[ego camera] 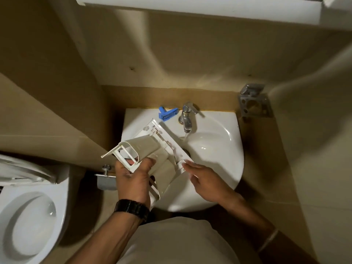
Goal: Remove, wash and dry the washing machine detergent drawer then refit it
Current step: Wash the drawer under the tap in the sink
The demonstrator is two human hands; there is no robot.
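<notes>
The white detergent drawer [152, 149] is held upside down and tilted over the left side of a white basin [219, 149]. My left hand [131, 180] grips its rear end, fingers through the open frame. My right hand [205, 178] touches the drawer's front panel at its near corner with the fingertips. A chrome tap [187, 119] stands at the basin's back, with a thin stream of water falling from its spout. A blue plastic insert [167, 113] lies on the basin's rim behind the drawer.
A toilet [28, 216] with its seat up stands at the lower left. A metal paper holder [106, 180] juts from the wall beside my left hand. A metal bracket [254, 103] is fixed on the right wall. Beige tiled walls close in on both sides.
</notes>
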